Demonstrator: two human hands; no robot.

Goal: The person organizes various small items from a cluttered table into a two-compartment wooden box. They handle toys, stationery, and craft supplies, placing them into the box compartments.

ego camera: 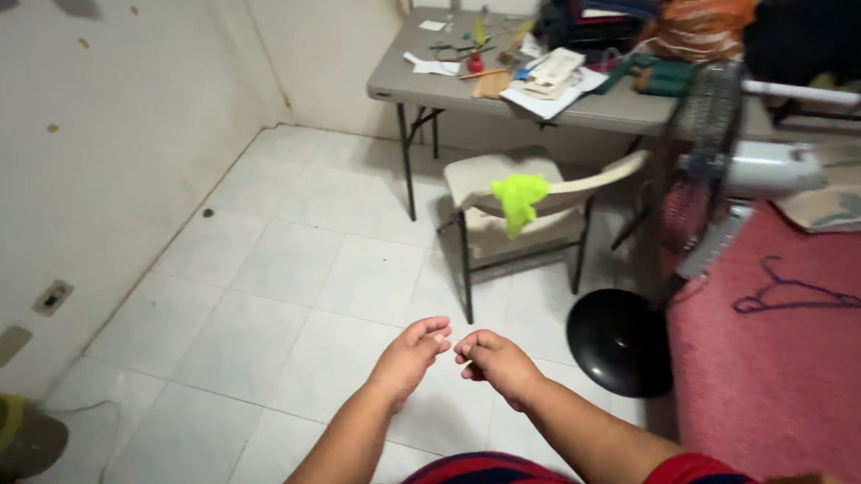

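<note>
Low in the centre of the frame, my left hand (412,354) and right hand (496,363) meet fingertip to fingertip over the white tiled floor (280,293), both empty. Nearest them, up at centre, a lime-green cloth (519,198) drapes over the armrest of a beige chair (520,212); I judge it light and limp, best pinched at its top fold. Open floor spreads left; a fan's black base (622,340) and a pink bed (788,359) crowd the right.

A home bedroom: pink-covered bed (788,359), cluttered folding table (517,89), chair (520,212), standing fan (719,179), tiled floor (280,293).
</note>
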